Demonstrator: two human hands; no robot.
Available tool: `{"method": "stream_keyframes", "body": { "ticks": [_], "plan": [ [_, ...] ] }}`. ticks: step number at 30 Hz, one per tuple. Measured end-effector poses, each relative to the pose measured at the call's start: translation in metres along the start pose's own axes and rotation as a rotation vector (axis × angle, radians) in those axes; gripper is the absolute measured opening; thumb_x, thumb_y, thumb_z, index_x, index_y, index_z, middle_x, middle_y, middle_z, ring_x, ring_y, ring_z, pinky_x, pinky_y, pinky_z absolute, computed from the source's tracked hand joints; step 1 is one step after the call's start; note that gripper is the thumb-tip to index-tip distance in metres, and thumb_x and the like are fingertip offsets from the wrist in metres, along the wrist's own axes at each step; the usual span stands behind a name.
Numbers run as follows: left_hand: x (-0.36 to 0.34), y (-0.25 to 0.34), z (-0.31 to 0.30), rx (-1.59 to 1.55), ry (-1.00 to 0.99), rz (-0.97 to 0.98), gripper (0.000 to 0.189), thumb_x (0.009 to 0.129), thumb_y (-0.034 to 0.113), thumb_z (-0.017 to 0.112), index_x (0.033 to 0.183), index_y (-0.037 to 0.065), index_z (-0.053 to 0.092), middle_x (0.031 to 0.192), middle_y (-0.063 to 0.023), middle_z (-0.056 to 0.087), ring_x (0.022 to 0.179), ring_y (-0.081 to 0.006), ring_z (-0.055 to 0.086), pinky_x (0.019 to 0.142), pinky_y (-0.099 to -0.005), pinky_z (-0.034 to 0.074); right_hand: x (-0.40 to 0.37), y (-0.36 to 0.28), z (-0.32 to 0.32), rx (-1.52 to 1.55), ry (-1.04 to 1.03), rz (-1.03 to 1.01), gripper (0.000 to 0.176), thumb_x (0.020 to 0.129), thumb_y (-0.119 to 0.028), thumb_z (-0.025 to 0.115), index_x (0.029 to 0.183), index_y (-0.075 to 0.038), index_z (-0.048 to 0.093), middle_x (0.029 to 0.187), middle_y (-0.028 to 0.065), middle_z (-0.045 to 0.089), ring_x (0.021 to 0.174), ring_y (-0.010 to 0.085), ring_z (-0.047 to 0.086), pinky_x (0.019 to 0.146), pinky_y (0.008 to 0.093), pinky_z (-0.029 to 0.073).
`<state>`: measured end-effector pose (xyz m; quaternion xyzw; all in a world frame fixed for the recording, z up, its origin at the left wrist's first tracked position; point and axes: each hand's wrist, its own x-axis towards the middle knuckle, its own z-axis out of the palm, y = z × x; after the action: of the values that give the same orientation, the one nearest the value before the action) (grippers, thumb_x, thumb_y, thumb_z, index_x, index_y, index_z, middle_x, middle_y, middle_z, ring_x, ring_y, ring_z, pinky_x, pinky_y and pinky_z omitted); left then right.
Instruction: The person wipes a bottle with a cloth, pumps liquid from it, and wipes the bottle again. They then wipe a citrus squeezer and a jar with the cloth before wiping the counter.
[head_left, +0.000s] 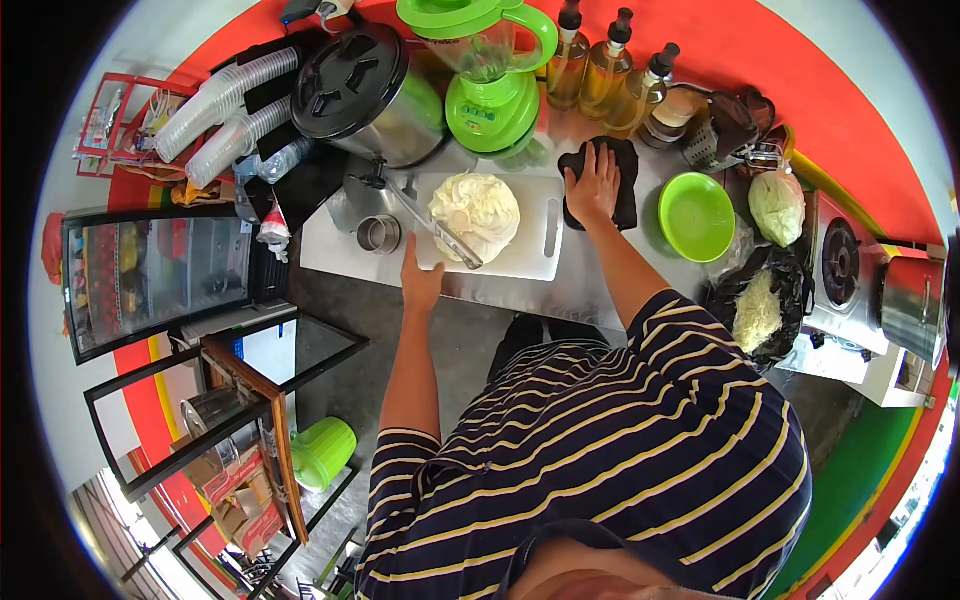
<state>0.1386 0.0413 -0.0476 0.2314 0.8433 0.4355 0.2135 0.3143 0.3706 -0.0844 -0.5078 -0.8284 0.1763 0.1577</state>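
Observation:
On the steel counter, my right hand (596, 183) lies flat with spread fingers on a black cloth (624, 185), right of the white cutting board (520, 262). My left hand (421, 277) is at the board's front left edge, its thumb and a finger apart, holding nothing that I can see. A pale, shredded or layered mound (476, 215) sits on the board. A metal knife or peeler-like tool (440, 232) lies slantwise across the mound's left side, just above my left hand. Left of it stands a small metal ring or cup (379, 234).
Behind stand a green blender (491, 110), a large lidded pot (400, 110) and oil bottles (606, 75). To the right are a green bowl (696, 217), a cabbage (777, 207), a black bag (790, 310) of shreds and a stove (841, 262). Stacked plastic cups (225, 105) lie left.

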Motion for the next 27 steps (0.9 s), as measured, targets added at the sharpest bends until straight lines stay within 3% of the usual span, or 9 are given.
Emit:
{"method": "stream_keyframes", "body": {
  "ticks": [3,7,13,15,18,22,24,25,27],
  "plan": [
    [0.005,0.001,0.001,-0.43,0.021,-0.034,0.084,0.085,-0.013,0.053,0.164,-0.002,0.029,0.166,-0.0211,0.04,0.156,-0.0296,0.037,0.126,-0.0365,0.028,-0.006,0.009,-0.004,-0.004,-0.044,-0.085,0.073,0.1,-0.037,0.064,0.162,-0.012,0.035,0.17,0.017,0.029,0.158,0.0355,0.024,0.128,0.0514,0.021],
    [0.013,0.008,0.014,-0.561,-0.005,-0.076,0.073,0.09,-0.01,0.043,0.162,-0.005,0.033,0.164,-0.0211,0.043,0.155,-0.0275,0.038,0.125,-0.034,0.03,-0.02,0.02,-0.015,0.032,-0.12,-0.239,0.068,0.101,-0.032,0.063,0.161,-0.015,0.038,0.17,0.0148,0.03,0.158,0.0357,0.026,0.128,0.052,0.023],
    [0.015,0.039,0.03,-0.758,0.042,-0.217,0.052,0.108,0.011,0.038,0.157,-0.007,0.042,0.158,-0.0173,0.051,0.144,-0.0246,0.05,0.119,-0.0338,0.037,-0.049,0.04,-0.039,0.057,-0.221,-0.343,0.067,0.099,-0.031,0.065,0.16,-0.019,0.04,0.17,0.0123,0.032,0.158,0.0333,0.027,0.128,0.0503,0.025],
    [0.014,0.04,0.035,-0.422,0.061,-0.114,0.053,0.113,0.024,0.042,0.157,-0.005,0.043,0.154,-0.017,0.055,0.138,-0.0246,0.054,0.115,-0.034,0.04,-0.045,0.034,-0.038,0.045,-0.209,-0.318,0.067,0.099,-0.03,0.065,0.16,-0.018,0.041,0.17,0.0121,0.032,0.158,0.0334,0.027,0.128,0.0501,0.025],
    [0.023,0.026,0.044,-0.403,0.135,-0.085,0.054,0.115,0.034,0.044,0.153,-0.004,0.05,0.152,-0.0177,0.057,0.139,-0.0244,0.053,0.115,-0.0337,0.04,-0.036,0.025,-0.025,0.053,-0.19,-0.283,0.066,0.098,-0.026,0.065,0.159,-0.017,0.041,0.17,0.012,0.033,0.158,0.0335,0.028,0.127,0.0498,0.026],
    [0.049,-0.014,0.034,-0.336,0.17,-0.058,0.048,0.114,0.03,0.044,0.149,0.0,0.057,0.14,-0.017,0.065,0.127,-0.0239,0.06,0.109,-0.0358,0.044,0.004,0.011,-0.013,0.081,-0.213,-0.339,0.069,0.094,-0.019,0.066,0.158,-0.016,0.042,0.169,0.0119,0.034,0.158,0.034,0.028,0.127,0.0492,0.027],
    [0.061,-0.031,0.019,0.409,0.085,0.011,0.041,0.111,0.025,0.049,0.144,0.006,0.063,0.126,-0.0246,0.066,0.114,-0.0311,0.064,0.1,-0.0382,0.047,0.022,0.01,-0.013,0.063,-0.238,-0.376,0.072,0.092,-0.015,0.067,0.159,-0.016,0.041,0.169,0.0117,0.034,0.158,0.0334,0.028,0.127,0.0486,0.027],
    [0.062,-0.037,0.02,0.327,0.204,0.137,0.039,0.106,0.018,0.055,0.143,0.008,0.065,0.104,-0.0229,0.067,0.095,-0.033,0.065,0.088,-0.0398,0.05,0.03,0.01,-0.014,0.037,-0.307,-0.458,0.072,0.092,-0.015,0.067,0.159,-0.017,0.04,0.169,0.0111,0.033,0.158,0.033,0.027,0.128,0.0485,0.027],
    [0.068,-0.029,0.012,0.207,0.132,0.064,0.039,0.104,0.015,0.058,0.142,0.007,0.065,0.101,-0.0197,0.069,0.091,-0.031,0.065,0.086,-0.0393,0.051,0.033,0.016,-0.016,0.0,-0.403,-0.566,0.075,0.093,-0.015,0.067,0.162,-0.02,0.038,0.171,0.0094,0.031,0.159,0.0318,0.026,0.128,0.0501,0.026]
  ]
}}
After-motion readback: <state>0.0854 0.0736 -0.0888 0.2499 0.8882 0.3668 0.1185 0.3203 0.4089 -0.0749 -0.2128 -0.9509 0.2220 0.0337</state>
